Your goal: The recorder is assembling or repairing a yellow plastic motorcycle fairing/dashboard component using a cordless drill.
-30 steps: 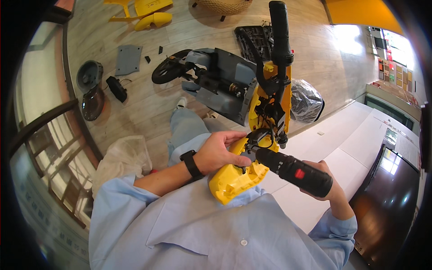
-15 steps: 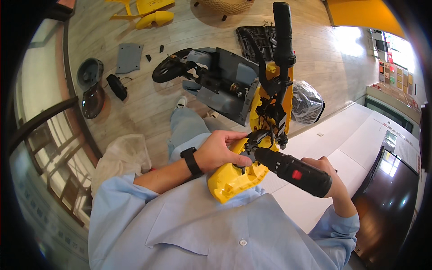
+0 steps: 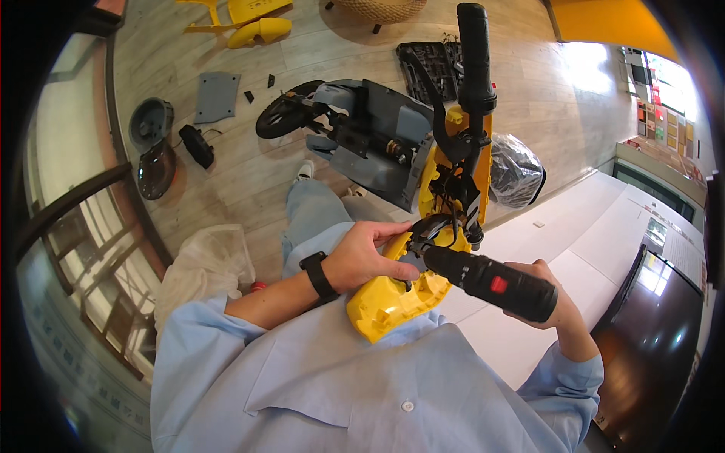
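My left hand (image 3: 366,257) grips the yellow plastic housing (image 3: 385,306), thumb across its upper part, near a dark fitting and cables. My right hand (image 3: 551,298) is closed on a black cordless drill (image 3: 491,281) with a red button, held horizontally; its nose reaches the fitting inside the housing, the exact contact hidden. Just beyond is a partly dismantled scooter (image 3: 370,136) with grey body, black wheel and exposed wiring in a yellow frame (image 3: 476,181). Its black handlebar grip (image 3: 476,57) points up the view, beside a brake lever.
Around the floor lie yellow panels (image 3: 257,30), a grey plate (image 3: 217,97), grey bowl-shaped parts (image 3: 147,124), a black tool case (image 3: 423,72), a plastic-wrapped object (image 3: 513,170) and a wicker seat (image 3: 377,9). A white counter (image 3: 574,226) with a dark screen (image 3: 634,332) is right; a pale bag (image 3: 208,268) left.
Little differs. The drill and my right hand have shifted very slightly, and my left hand with the housing has moved a few pixels leftward.
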A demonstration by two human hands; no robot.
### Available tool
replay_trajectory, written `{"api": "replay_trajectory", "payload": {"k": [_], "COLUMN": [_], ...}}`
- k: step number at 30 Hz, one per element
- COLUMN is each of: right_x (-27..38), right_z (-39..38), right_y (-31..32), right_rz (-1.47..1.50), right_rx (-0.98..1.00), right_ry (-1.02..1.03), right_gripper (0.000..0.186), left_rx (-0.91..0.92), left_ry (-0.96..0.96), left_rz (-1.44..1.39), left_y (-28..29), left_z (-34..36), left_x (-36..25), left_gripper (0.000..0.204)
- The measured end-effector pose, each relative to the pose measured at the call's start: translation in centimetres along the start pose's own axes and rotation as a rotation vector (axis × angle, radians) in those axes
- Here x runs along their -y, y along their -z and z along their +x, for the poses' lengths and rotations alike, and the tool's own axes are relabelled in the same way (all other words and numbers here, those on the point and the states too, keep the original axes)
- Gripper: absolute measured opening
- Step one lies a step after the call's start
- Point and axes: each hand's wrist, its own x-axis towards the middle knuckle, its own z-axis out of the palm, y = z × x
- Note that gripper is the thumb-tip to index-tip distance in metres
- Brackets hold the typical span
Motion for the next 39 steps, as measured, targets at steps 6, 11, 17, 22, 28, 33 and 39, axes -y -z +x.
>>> {"api": "replay_trajectory", "payload": {"k": [6,11,17,22,28,33,39], "right_x": [0.5,-1.7,-1.4,-1.7,-0.2,-1.2,-1.8], "right_z": [0.7,0.0,0.0,-0.4,-0.1,0.2,-0.5], "right_y": [0.9,-0.3,-0.4,-0.6,-0.3,-0.2,-0.9], "right_rz": [-0.029,-0.006,0.024,-0.003,-0.210,-0.085,0.001], "right_rx": [0.081,0.061,0.041,0.064,0.071,0.119,0.059], "right_ry": [-0.071,0.052,0.008,-0.024,-0.155,-0.155,-0.056], "right_gripper": [0.035,0.037,0.033,0.027,0.026,0.031,0.030], "left_rx": [0.041,-0.005,0.008,-0.017,-0.002,-0.016,0.020], "left_ry": [0.005,-0.089,-0.100,-0.095,-0.022,-0.026,-0.059], "left_rz": [0.024,-0.066,0.000,0.058,0.046,0.077,0.041], "left_y": [0.1,0.1,0.4,-0.2,-0.1,-0.5,0.7], "left_z": [0.2,-0.2,-0.3,-0.6,-0.2,-0.7,-0.6], "left_x": [-0.3,1.0,1.4,1.1,0.5,0.0,1.1], "left_gripper": [0.089,0.081,0.077,0.079,0.079,0.079,0.076]}}
